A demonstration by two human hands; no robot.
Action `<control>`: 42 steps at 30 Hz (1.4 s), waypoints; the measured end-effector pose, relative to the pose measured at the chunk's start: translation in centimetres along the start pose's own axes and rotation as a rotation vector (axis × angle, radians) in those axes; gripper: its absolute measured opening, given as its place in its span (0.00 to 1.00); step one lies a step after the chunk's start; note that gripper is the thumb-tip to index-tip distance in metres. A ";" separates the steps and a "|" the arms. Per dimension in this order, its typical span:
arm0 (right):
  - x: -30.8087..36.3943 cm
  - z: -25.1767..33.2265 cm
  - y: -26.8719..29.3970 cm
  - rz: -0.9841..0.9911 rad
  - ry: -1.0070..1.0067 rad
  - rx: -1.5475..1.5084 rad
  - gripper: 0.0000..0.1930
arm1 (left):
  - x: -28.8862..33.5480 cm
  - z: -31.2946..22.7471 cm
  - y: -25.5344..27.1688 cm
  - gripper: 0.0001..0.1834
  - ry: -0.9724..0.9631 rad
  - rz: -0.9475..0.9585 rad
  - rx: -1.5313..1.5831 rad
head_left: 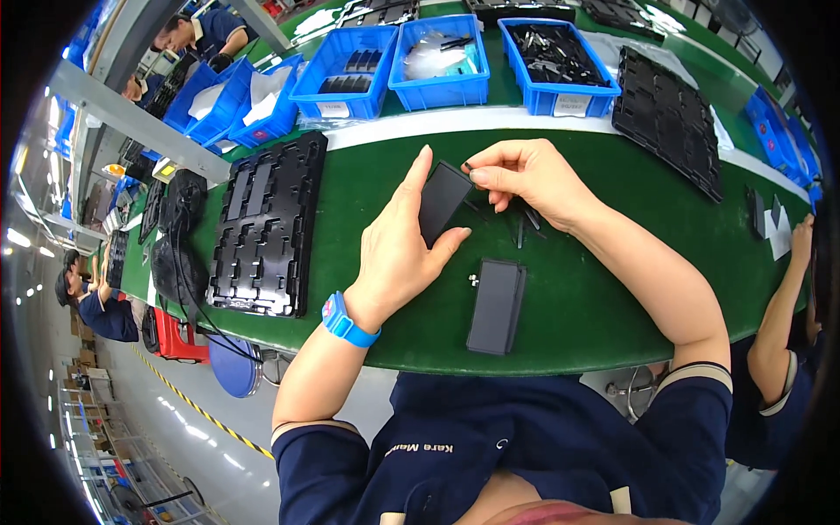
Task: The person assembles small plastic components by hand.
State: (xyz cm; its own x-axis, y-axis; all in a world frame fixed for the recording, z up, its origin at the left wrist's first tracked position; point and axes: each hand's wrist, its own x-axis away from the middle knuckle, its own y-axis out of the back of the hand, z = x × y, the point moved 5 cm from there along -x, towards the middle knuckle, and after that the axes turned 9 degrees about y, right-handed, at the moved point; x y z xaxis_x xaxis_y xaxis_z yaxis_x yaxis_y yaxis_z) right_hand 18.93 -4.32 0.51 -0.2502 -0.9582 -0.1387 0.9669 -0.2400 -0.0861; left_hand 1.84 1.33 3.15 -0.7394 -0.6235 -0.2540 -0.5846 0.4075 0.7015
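1 black rectangular case is gripped, tilted, between the thumb and fingers of the left hand, above the green tabletop. By the right hand, 1 small dark piece is pinched between thumb and index fingertip at the case's upper right corner; the remaining fingers are seen curled. Loose black strips are scattered beneath the right hand. A flat dark block is placed nearer the body, apart from the hands.

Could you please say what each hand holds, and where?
Left fingers: black block, left edge and lower end. Right fingers: small dark piece, exact part unclear.
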 end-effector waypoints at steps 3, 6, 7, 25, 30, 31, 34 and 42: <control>0.3 0.4 -0.2 -0.008 -0.005 0.023 0.12 | 0.1 0.2 -0.3 0.44 -0.110 -0.091 -0.120; 0.6 0.7 -0.6 -0.011 -0.016 0.051 0.11 | 0.3 0.0 -0.5 0.45 -0.135 -0.097 -0.205; 0.7 0.7 -0.7 -0.015 -0.019 0.076 0.11 | 0.3 0.1 -0.6 0.45 -0.131 -0.094 -0.229; 1.1 1.2 -1.4 -0.015 0.038 0.090 0.09 | 0.5 -0.3 -0.7 0.43 -0.178 -0.073 -0.184; 1.0 1.0 -1.4 0.012 0.057 0.086 0.09 | 0.5 -0.3 -0.7 0.42 -0.173 -0.044 -0.113; 1.0 1.0 -1.5 0.028 0.060 0.090 0.10 | 0.5 -0.4 -0.7 0.42 -0.170 -0.043 -0.106; 0.6 0.9 -1.1 0.052 0.097 0.032 0.12 | 0.3 -0.6 -0.3 0.41 -0.127 -0.047 -0.055; 0.8 3.5 3.9 0.247 -0.245 1.269 0.21 | -0.3 1.3 0.8 0.42 -0.033 -0.087 0.109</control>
State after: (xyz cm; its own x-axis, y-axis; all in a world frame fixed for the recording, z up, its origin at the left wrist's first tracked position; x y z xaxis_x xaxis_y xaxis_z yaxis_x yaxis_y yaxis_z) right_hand 22.67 -6.56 3.48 -0.1760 -0.9686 0.1754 0.3922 0.0945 0.9150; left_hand 1.22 2.71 2.90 -0.6937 -0.6383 -0.3337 -0.6785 0.4238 0.6000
